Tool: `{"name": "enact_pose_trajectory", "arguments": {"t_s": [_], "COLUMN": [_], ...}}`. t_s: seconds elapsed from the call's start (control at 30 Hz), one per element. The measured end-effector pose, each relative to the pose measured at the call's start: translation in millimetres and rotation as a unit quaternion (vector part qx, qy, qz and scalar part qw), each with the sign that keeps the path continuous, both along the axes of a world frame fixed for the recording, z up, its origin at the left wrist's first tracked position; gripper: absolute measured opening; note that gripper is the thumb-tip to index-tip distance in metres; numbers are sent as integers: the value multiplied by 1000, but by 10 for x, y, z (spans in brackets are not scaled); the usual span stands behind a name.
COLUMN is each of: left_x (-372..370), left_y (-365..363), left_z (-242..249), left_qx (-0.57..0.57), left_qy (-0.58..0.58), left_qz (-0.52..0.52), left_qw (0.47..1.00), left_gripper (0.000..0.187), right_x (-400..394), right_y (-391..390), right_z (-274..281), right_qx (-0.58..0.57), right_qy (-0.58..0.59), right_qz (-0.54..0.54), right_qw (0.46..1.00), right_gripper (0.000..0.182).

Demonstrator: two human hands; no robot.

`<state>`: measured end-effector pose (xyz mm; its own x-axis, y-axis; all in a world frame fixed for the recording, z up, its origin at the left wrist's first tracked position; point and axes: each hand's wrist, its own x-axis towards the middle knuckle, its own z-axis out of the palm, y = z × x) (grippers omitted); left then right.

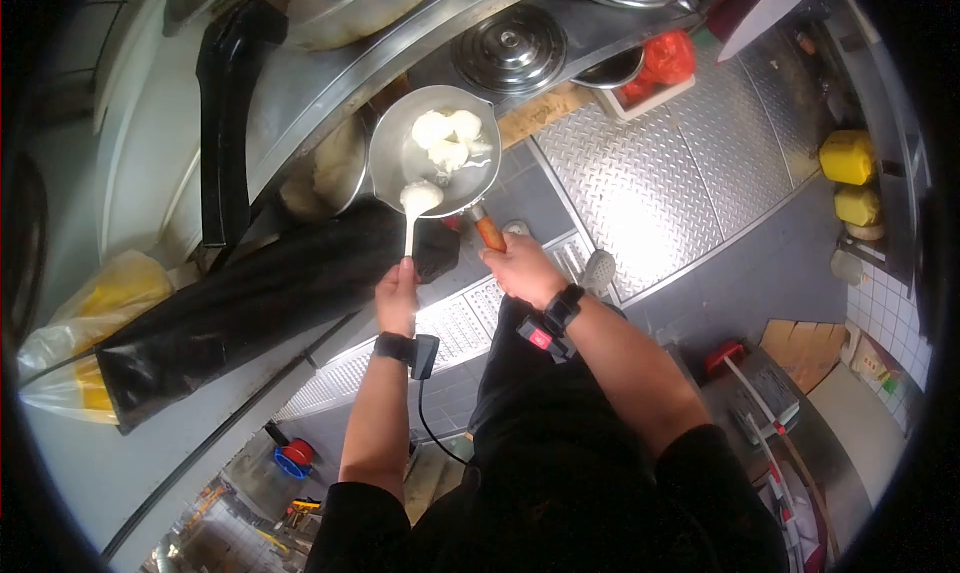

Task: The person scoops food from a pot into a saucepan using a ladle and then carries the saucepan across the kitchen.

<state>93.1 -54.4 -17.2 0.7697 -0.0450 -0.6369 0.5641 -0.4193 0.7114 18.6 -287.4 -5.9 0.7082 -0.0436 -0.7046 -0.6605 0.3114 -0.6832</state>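
Note:
My right hand (525, 268) is closed round the wooden handle (488, 235) of a grey metal saucepan (396, 153). Inside the pan lie several soft white lumps (448, 138), gathered toward its far side. Between the fingers of my left hand (397, 295) is the handle of a white spoon (409, 235), pointing away from me. The spoon's head, coated with a white, thick mass (421, 196), overlaps the pan's near rim in this view. Both wrists wear dark bands.
Stacked round metal lids (509, 49) sit beyond the pan. Left of it are a large metal bowl (342, 163) and a long black cover (250, 308). A red bag (668, 57) rests in a white tray near the diamond-plate floor (650, 163). A perforated ladle (599, 270) shows beside my right wrist.

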Motion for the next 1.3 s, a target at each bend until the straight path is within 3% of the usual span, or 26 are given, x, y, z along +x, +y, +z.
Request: {"name": "enact_pose_trajectory", "arguments": {"t_s": [0.3,0.43,0.73,0.8,1.13,1.23,1.3], "left_x": [-1,51,46,91,6,31,56], "left_y": [-239,-166,-190,-162,-245,-197,-202], "left_z": [252,72,122,-14,154,-29,-32], "left_qx": [86,164,131,200,97,185,170], "left_qy": [-239,-209,-233,-175,-212,-189,-198], "left_qz": [-36,-108,-98,-135,-76,-131,-120], "left_qw": [967,958,959,955,969,955,958], "left_gripper": [42,44,45,45,47,48,49], "right_x": [-15,40,-18,17,-34,21,-3], "right_y": [35,4,0,-12,-43,-30,-45], "right_z": [-18,17,27,82,-25,-18,-8], "right_qx": [25,33,47,6,-1,-10,14], "right_qy": [3,1,23,4,8,-5,6], "right_qz": [-11,-35,-22,-19,-12,-17,-17], "right_qw": [1000,999,998,1000,1000,1000,1000], "right_gripper": [24,23,21,25,23,23,25]}}
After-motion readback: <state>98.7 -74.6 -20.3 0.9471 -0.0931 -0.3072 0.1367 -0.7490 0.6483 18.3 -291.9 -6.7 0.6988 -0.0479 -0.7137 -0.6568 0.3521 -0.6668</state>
